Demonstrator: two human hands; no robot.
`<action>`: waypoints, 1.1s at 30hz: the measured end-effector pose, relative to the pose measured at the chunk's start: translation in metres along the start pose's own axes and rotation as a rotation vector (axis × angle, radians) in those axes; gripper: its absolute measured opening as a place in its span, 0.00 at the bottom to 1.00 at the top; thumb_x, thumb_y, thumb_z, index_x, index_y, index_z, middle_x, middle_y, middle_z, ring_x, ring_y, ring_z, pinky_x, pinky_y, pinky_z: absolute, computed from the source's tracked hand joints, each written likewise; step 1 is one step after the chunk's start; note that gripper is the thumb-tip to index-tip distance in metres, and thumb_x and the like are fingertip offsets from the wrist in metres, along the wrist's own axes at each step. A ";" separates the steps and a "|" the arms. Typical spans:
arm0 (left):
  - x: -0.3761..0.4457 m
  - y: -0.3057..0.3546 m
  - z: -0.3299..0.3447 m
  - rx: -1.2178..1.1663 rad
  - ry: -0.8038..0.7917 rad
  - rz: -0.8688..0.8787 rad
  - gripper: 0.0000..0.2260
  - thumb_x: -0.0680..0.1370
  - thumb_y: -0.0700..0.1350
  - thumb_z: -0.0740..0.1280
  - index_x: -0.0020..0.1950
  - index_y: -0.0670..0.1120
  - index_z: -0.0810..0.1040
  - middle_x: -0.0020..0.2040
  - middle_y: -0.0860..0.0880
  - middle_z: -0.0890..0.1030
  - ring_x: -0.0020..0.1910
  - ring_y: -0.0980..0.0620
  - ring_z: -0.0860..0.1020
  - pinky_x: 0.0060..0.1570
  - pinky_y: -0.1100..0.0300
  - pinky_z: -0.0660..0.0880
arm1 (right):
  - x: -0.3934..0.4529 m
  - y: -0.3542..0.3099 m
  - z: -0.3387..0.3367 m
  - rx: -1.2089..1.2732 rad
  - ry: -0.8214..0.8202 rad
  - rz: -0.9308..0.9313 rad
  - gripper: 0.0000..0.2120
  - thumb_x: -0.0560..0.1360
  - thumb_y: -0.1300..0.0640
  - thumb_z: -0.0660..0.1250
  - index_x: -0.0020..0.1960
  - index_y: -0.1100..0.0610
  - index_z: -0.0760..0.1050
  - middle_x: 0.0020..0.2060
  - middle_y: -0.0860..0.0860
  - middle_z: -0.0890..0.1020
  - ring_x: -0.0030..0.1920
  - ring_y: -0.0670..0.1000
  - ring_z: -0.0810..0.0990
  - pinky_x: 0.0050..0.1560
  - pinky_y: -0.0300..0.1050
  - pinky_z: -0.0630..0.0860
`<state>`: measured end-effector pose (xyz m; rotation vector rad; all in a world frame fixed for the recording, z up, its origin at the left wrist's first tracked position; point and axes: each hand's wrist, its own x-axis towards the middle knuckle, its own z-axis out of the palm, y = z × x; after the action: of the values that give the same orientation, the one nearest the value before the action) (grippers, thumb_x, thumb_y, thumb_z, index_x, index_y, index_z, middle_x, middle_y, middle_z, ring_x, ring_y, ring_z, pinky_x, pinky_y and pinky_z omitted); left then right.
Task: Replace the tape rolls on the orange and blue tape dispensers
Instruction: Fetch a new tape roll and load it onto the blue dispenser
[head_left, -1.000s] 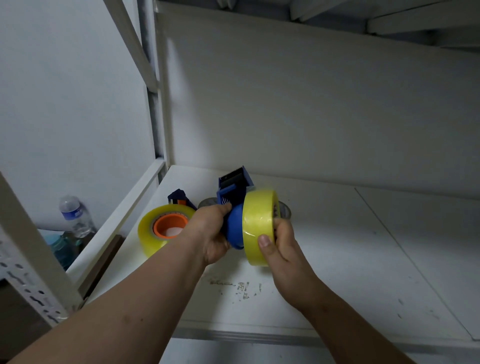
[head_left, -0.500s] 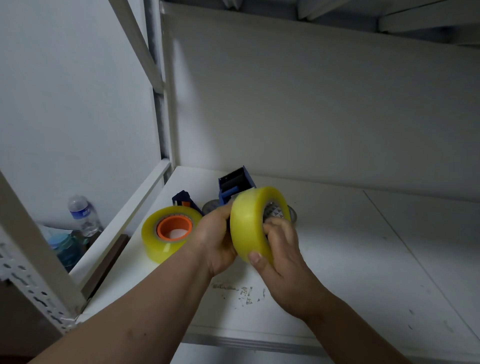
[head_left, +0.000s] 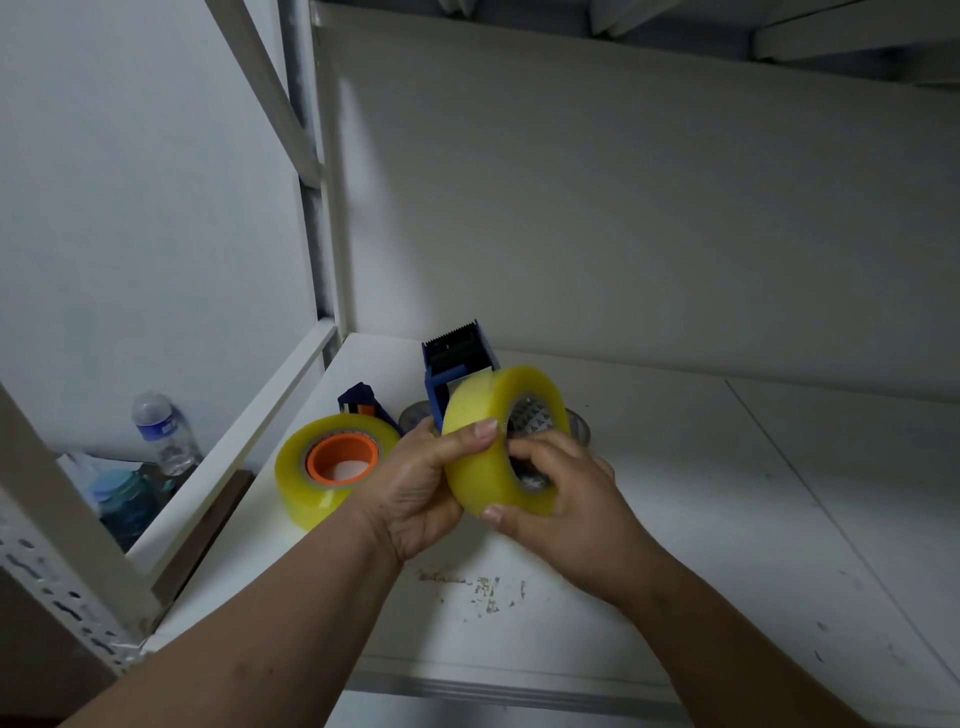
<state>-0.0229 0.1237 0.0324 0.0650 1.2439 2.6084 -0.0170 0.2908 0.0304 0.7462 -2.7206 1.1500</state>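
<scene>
Tape roll at frame centre has swung to show its core since a second ago; my right hand hooks fingers into it, my left hand clamps the blue dispenser behind. Judging by that, seating is under way. Orange-cored roll waits lower left.

Both bare forearms reach in from the near edge and meet at centre. The left hand curls its thumb over the yellow tape roll. The right hand grips the roll's right side, fingers hooked into its core.
</scene>
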 end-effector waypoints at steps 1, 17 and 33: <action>0.000 0.001 -0.002 -0.016 -0.011 -0.003 0.44 0.54 0.43 0.85 0.66 0.32 0.74 0.63 0.28 0.74 0.62 0.33 0.76 0.64 0.38 0.72 | 0.000 -0.001 -0.006 0.147 0.033 0.042 0.20 0.65 0.39 0.68 0.55 0.41 0.77 0.52 0.36 0.78 0.56 0.38 0.72 0.59 0.37 0.70; -0.009 0.008 -0.003 0.025 -0.392 -0.177 0.23 0.58 0.46 0.83 0.49 0.39 0.84 0.40 0.42 0.83 0.43 0.44 0.82 0.50 0.48 0.80 | 0.026 0.046 -0.009 1.302 -0.159 0.564 0.34 0.73 0.34 0.59 0.72 0.53 0.67 0.65 0.61 0.77 0.66 0.62 0.74 0.67 0.60 0.69; -0.017 -0.002 -0.006 -0.054 -0.343 -0.233 0.26 0.58 0.47 0.83 0.52 0.38 0.82 0.35 0.41 0.82 0.33 0.45 0.81 0.40 0.52 0.80 | 0.016 0.070 -0.019 0.742 0.066 0.379 0.34 0.62 0.22 0.61 0.53 0.46 0.82 0.48 0.57 0.86 0.50 0.57 0.84 0.46 0.49 0.82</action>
<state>-0.0072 0.1169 0.0281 0.3233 0.9955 2.3075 -0.0657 0.3397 0.0030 0.2147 -2.4041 2.2689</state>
